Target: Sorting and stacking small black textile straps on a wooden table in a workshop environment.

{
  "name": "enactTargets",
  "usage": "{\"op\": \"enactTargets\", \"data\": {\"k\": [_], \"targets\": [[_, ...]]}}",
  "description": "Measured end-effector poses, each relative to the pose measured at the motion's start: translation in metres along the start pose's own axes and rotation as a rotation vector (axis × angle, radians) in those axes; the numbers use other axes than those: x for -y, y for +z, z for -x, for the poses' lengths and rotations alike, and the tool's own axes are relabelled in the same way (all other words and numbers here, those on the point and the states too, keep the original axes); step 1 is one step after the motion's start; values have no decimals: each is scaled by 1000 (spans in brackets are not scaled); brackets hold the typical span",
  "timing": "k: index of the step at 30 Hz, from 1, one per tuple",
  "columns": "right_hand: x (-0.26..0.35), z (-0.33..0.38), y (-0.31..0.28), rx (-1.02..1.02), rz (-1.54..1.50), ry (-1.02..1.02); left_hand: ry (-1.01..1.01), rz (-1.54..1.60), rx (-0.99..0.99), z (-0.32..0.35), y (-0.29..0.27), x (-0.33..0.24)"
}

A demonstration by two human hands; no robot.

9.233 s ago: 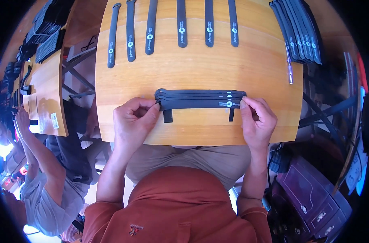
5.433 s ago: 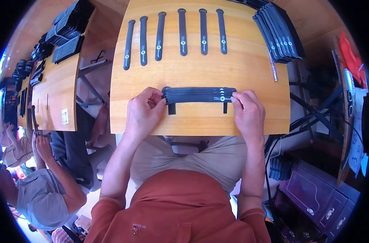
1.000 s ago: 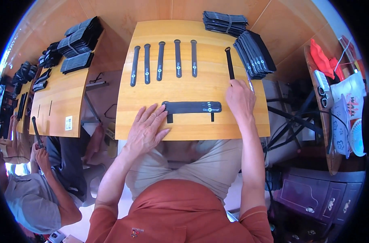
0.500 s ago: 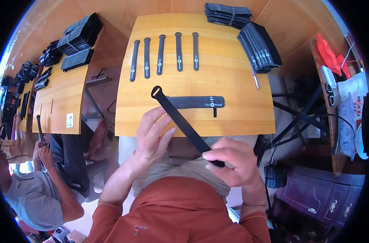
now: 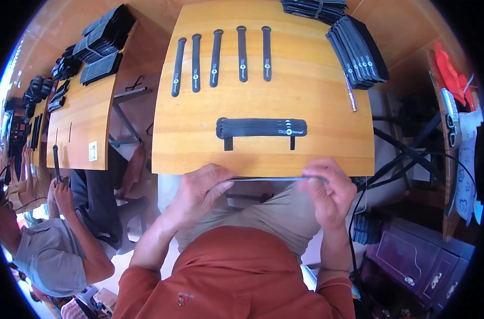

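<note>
A dark hook-and-loop strap (image 5: 268, 178) is stretched level at the table's near edge, seen edge-on. My left hand (image 5: 202, 186) pinches its left end, and my right hand (image 5: 329, 187), slightly blurred, grips the right end. Just beyond lies a small stack of black straps (image 5: 260, 127) with pale printing at its right end. Two short black tabs, a left tab (image 5: 228, 144) and a right tab (image 5: 292, 143), stick out from under the stack. Farther back, several single straps (image 5: 215, 58) lie apart in a row, their looped ends away from me.
Bundled straps (image 5: 359, 53) sit at the table's far right corner, with a pen (image 5: 351, 95) beside them. To the left, a co-worker (image 5: 53, 250) handles a strap at another table (image 5: 82, 143). A side shelf at right holds scissors (image 5: 452, 130) and a red cloth (image 5: 449, 69).
The strap has swung from a slant to level, and my left hand has taken its other end. Both hands are now at the table edge. The view has shifted slightly.
</note>
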State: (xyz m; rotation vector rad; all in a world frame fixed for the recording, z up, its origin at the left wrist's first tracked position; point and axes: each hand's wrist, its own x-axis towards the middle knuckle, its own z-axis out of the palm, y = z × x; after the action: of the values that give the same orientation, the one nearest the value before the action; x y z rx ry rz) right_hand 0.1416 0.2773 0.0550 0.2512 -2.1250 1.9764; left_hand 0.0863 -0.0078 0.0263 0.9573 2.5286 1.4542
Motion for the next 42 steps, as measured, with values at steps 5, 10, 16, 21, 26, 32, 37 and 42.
{"op": "enactTargets", "data": {"k": [5,10,16,21,26,32,37,42], "targets": [[-32,-4,3,-229,-11,119,-466,276,-62,1,-5,10],[-59,-8,-1,-272,67,238,-601,425,-167,-11,0,27],[-74,-19,-3,-282,116,297,-620,590,-197,-25,-1,46],[-79,-23,-1,-273,229,271,-645,562,-233,-33,-1,50],[-91,-25,-6,-324,422,229,-714,429,-195,-44,-3,51],[-87,-35,-8,-273,546,185,-728,396,-196,-53,-1,56],[-90,-36,-11,-261,564,175,-718,423,-213,-57,0,53],[-88,-37,-12,-253,560,192,-752,361,-203,-57,1,57]]}}
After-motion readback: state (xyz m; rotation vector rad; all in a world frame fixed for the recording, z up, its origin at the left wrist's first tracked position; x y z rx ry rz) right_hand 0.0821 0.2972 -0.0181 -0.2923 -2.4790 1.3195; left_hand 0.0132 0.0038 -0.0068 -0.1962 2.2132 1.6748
